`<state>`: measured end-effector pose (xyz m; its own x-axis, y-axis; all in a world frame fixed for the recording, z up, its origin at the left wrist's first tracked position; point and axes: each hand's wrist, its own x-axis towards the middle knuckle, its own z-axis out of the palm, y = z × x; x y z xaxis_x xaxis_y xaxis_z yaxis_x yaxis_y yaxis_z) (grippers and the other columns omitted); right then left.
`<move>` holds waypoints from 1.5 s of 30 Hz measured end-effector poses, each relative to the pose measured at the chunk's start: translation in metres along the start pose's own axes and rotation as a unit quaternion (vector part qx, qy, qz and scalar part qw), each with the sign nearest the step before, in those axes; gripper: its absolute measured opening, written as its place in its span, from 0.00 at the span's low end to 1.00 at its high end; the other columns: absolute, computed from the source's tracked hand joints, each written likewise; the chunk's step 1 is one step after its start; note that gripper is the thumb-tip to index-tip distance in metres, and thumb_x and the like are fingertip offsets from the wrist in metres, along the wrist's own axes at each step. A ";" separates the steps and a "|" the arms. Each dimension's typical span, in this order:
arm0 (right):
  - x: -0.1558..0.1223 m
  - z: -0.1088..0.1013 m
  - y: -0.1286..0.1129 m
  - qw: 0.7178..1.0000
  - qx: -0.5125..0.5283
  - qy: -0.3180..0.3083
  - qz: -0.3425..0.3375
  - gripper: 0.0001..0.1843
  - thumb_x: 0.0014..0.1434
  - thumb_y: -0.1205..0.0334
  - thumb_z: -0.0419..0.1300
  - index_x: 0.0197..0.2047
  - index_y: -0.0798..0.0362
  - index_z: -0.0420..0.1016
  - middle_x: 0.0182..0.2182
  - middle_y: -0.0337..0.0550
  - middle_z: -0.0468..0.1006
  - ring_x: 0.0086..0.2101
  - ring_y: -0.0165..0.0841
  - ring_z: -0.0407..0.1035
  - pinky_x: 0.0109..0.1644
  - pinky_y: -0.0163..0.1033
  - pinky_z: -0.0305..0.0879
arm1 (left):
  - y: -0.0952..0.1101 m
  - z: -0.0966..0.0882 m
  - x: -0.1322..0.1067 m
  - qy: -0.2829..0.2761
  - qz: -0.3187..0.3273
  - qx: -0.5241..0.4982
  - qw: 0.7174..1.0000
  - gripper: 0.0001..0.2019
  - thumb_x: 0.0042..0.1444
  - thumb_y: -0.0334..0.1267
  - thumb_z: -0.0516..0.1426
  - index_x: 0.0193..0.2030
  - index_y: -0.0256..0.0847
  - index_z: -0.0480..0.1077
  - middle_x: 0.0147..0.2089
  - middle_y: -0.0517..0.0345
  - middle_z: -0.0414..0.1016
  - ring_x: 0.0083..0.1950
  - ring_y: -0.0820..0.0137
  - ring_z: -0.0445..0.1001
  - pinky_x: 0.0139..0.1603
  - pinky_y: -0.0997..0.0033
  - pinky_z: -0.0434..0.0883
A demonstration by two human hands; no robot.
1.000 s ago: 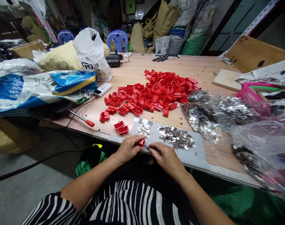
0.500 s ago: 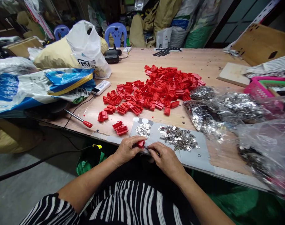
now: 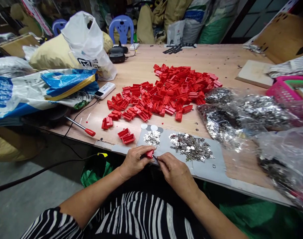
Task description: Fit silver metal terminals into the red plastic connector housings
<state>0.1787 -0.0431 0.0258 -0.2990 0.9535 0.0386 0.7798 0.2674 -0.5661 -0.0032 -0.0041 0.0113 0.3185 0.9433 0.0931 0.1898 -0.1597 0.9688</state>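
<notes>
Between the thumb and fingers of my left hand [image 3: 134,161] is a small red plastic case [image 3: 149,154], held at the table's front edge. My right hand [image 3: 175,168] is closed on a thin dark tool [image 3: 155,157] whose tip meets the case; most of the tool is hidden in my fingers, so its kind is unclear. Just beyond my hands, a small pile of shiny metal pieces [image 3: 152,138] and a larger pile of metal clips [image 3: 191,146] lie on a grey mat [image 3: 163,131]. Two red cases [image 3: 126,136] rest left of the mat.
A large heap of red cases [image 3: 163,93] covers the table's middle. Clear bags of metal parts [image 3: 218,122] and a pink basket [image 3: 282,88] stand right. At left are a red-handled lever [image 3: 90,132], a white device [image 3: 105,90] and stuffed bags [image 3: 74,86].
The camera view has shifted slightly. Both hands stay at the same place with the red case and the tool; the right hand's fingers have turned a little.
</notes>
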 end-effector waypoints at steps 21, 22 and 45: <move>-0.003 -0.025 -0.006 0.981 0.191 -0.031 -0.002 0.18 0.68 0.57 0.44 0.59 0.49 0.58 0.25 0.34 0.71 0.27 0.32 0.68 0.37 0.37 0.63 | 0.030 0.009 -0.016 0.066 -0.142 -0.383 0.910 0.08 0.52 0.36 0.63 0.36 0.38 0.69 0.36 0.58 0.77 0.40 0.72 0.75 0.47 0.72 0.68; -0.002 -0.027 -0.009 0.980 0.197 -0.041 -0.010 0.21 0.68 0.57 0.44 0.62 0.49 0.55 0.23 0.33 0.69 0.26 0.31 0.67 0.36 0.36 0.63 | 0.033 0.009 -0.017 0.054 -0.166 -0.440 0.881 0.08 0.52 0.36 0.63 0.33 0.37 0.68 0.35 0.57 0.77 0.40 0.70 0.76 0.48 0.70 0.68; 0.001 -0.010 -0.011 0.963 0.269 -0.028 -0.016 0.21 0.66 0.49 0.46 0.49 0.52 0.73 0.19 0.34 0.64 0.21 0.29 0.61 0.27 0.34 0.58 | 0.029 0.009 -0.030 0.029 -0.219 -0.540 0.813 0.09 0.52 0.35 0.63 0.28 0.35 0.67 0.31 0.56 0.76 0.34 0.70 0.77 0.47 0.66 0.71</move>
<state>0.1755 -0.0437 0.0407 -0.3599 0.9326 0.0269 0.3760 0.1714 -0.9106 0.0012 -0.0393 0.0348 0.3901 0.8583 -0.3334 -0.6616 0.5131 0.5469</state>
